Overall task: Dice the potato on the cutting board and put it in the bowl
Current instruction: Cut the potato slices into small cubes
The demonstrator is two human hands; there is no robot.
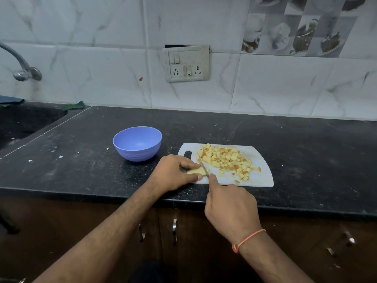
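A white cutting board (263,174) lies on the black counter with a heap of diced potato (226,159) across its middle. At the board's left end my left hand (173,173) pinches a pale uncut potato piece (196,171) between thumb and fingers. My right hand (230,207) grips a knife, its handle hidden in my fist. The knife blade (204,169) stands against the right side of that piece. A blue bowl (137,142) sits empty on the counter left of the board.
The black counter (306,144) runs right and back to a tiled wall with a switch plate (186,63). A sink basin (24,121) and tap (22,68) are at the far left. Cabinet doors with metal handles (174,225) sit below the counter edge.
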